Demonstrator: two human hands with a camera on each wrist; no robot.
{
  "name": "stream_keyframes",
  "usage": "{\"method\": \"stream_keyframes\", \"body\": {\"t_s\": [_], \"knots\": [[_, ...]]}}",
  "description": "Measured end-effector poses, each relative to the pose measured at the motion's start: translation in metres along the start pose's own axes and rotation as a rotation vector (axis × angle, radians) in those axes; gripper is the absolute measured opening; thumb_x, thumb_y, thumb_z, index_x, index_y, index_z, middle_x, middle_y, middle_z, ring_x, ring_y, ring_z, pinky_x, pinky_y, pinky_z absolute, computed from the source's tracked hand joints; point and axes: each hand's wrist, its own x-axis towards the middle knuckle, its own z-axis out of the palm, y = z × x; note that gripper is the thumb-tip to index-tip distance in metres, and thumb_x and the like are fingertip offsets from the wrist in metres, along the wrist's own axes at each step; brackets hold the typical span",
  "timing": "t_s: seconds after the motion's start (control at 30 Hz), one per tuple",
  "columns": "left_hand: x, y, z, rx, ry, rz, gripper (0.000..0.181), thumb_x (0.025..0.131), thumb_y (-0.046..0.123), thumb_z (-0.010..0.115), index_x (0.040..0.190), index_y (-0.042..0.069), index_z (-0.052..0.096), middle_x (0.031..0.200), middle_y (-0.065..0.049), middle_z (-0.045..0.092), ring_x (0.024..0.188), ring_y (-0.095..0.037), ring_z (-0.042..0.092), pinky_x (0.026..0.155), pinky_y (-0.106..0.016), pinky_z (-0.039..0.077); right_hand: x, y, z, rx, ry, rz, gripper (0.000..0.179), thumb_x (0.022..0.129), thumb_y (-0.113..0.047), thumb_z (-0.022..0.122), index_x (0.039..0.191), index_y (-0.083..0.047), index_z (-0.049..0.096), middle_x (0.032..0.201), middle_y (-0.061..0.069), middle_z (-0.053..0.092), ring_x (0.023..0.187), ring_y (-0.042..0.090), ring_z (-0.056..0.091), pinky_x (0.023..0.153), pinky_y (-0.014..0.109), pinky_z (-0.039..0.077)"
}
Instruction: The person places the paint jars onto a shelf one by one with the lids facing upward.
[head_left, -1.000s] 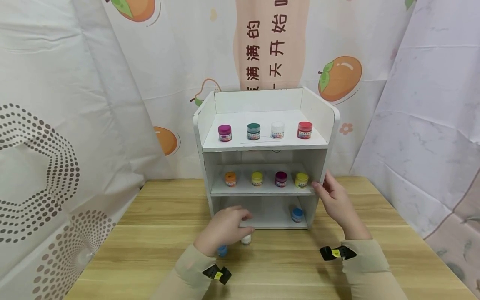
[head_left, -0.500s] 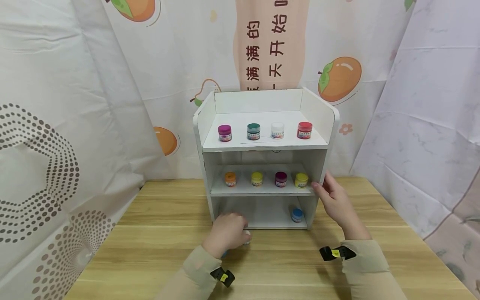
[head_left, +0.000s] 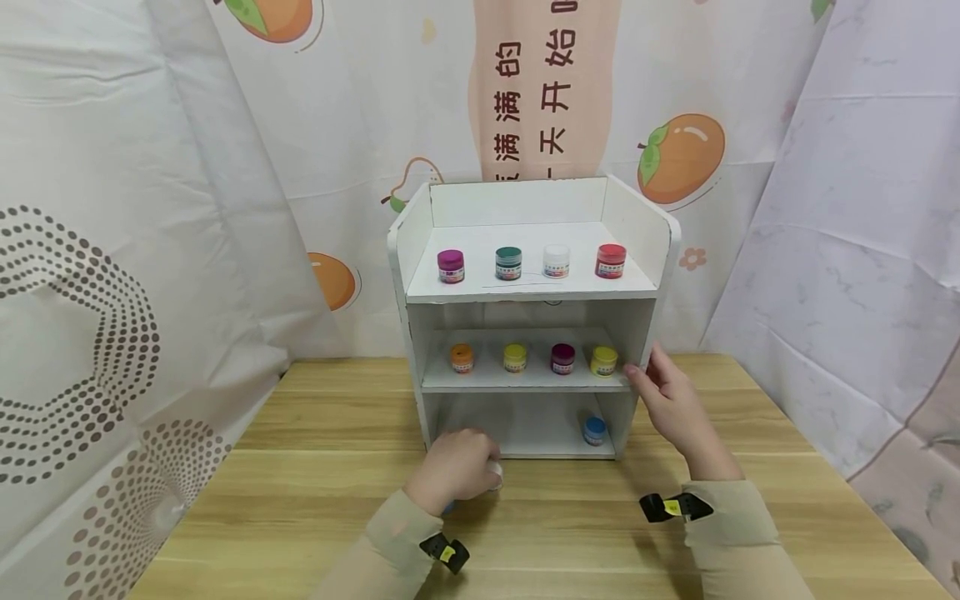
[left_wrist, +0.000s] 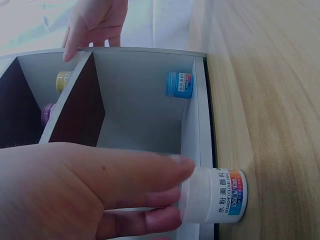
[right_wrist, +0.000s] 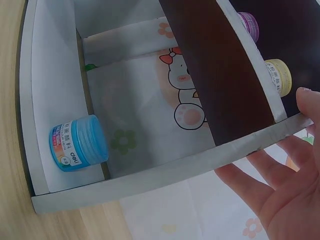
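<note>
A white gouache paint jar (left_wrist: 225, 196) stands on the table against the bottom front edge of a small white shelf (head_left: 525, 294). My left hand (head_left: 459, 465) pinches it by the lid; in the head view this hand hides most of the jar. On the right, my right hand (head_left: 672, 406) grips the shelf's side panel, with the thumb at the front edge and the fingers on the outer face. A blue paint jar (right_wrist: 79, 143) sits at the right end of the bottom shelf. Another blue thing (head_left: 449, 507) peeks out beneath my left wrist, mostly covered.
The top shelf bears purple (head_left: 451, 267), green (head_left: 508, 263), white (head_left: 557, 261) and red (head_left: 611, 261) jars. On the middle shelf are orange (head_left: 462, 358), yellow (head_left: 515, 357), dark purple (head_left: 562, 359) and yellow (head_left: 603, 361) ones. A printed curtain (head_left: 345, 125) hangs behind the wooden table (head_left: 322, 433).
My left hand has come slightly right and down onto the white paint jar, its thumb and fingers closing on the lid. The right hand has stayed on the shelf's side.
</note>
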Motion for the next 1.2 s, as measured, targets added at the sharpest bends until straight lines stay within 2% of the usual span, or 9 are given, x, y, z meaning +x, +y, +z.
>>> {"method": "stream_keyframes", "body": {"t_s": [0.2, 0.4, 0.8, 1.0, 1.07, 1.2], "knots": [[-0.001, 0.000, -0.002, -0.003, -0.013, -0.019, 0.026, 0.079, 0.033, 0.086, 0.098, 0.016, 0.081, 0.091, 0.007, 0.071, 0.075, -0.009, 0.060, 0.066, -0.031, 0.051, 0.000, 0.000, 0.000, 0.001, -0.001, -0.003, 0.058, 0.108, -0.022, 0.052, 0.162, -0.023, 0.030, 0.153, 0.020, 0.045, 0.131, 0.041, 0.050, 0.091, 0.015, 0.044], [-0.001, 0.000, 0.000, -0.010, -0.036, -0.028, 0.020, 0.078, 0.031, 0.087, 0.089, 0.017, 0.078, 0.082, 0.009, 0.066, 0.069, -0.006, 0.055, 0.063, -0.030, 0.048, 0.000, -0.001, -0.001, 0.010, 0.006, -0.003, 0.058, 0.108, -0.021, 0.054, 0.161, -0.024, 0.031, 0.152, 0.018, 0.047, 0.130, 0.038, 0.051, 0.089, 0.010, 0.043], [-0.001, -0.002, -0.001, -0.020, -0.037, -0.025, 0.017, 0.079, 0.029, 0.087, 0.088, 0.018, 0.077, 0.081, 0.010, 0.065, 0.069, -0.006, 0.054, 0.065, -0.031, 0.049, 0.000, -0.004, -0.001, 0.010, 0.008, 0.002, 0.059, 0.107, -0.021, 0.054, 0.161, -0.025, 0.031, 0.153, 0.018, 0.046, 0.131, 0.037, 0.051, 0.089, 0.013, 0.044], [-0.003, -0.003, -0.011, -0.016, 0.022, -0.004, 0.021, 0.079, 0.031, 0.087, 0.093, 0.018, 0.079, 0.085, 0.009, 0.068, 0.071, -0.006, 0.057, 0.065, -0.031, 0.050, -0.001, -0.003, 0.000, -0.004, 0.003, 0.009, 0.059, 0.108, -0.022, 0.054, 0.162, -0.026, 0.030, 0.154, 0.017, 0.045, 0.132, 0.037, 0.050, 0.095, 0.029, 0.049], [-0.005, -0.004, -0.016, -0.013, 0.043, 0.006, 0.023, 0.079, 0.033, 0.086, 0.095, 0.019, 0.079, 0.087, 0.009, 0.069, 0.073, -0.006, 0.058, 0.066, -0.032, 0.050, 0.000, -0.003, 0.000, 0.002, 0.003, 0.007, 0.059, 0.108, -0.022, 0.054, 0.161, -0.026, 0.030, 0.154, 0.017, 0.045, 0.132, 0.037, 0.050, 0.095, 0.028, 0.049], [-0.009, -0.003, -0.030, -0.017, 0.087, 0.023, 0.023, 0.080, 0.034, 0.087, 0.094, 0.019, 0.077, 0.086, 0.010, 0.067, 0.073, -0.007, 0.058, 0.067, -0.035, 0.050, 0.000, -0.003, 0.000, 0.014, 0.004, 0.003, 0.059, 0.107, -0.021, 0.054, 0.161, -0.026, 0.030, 0.154, 0.017, 0.045, 0.132, 0.037, 0.050, 0.091, 0.015, 0.045]]}}
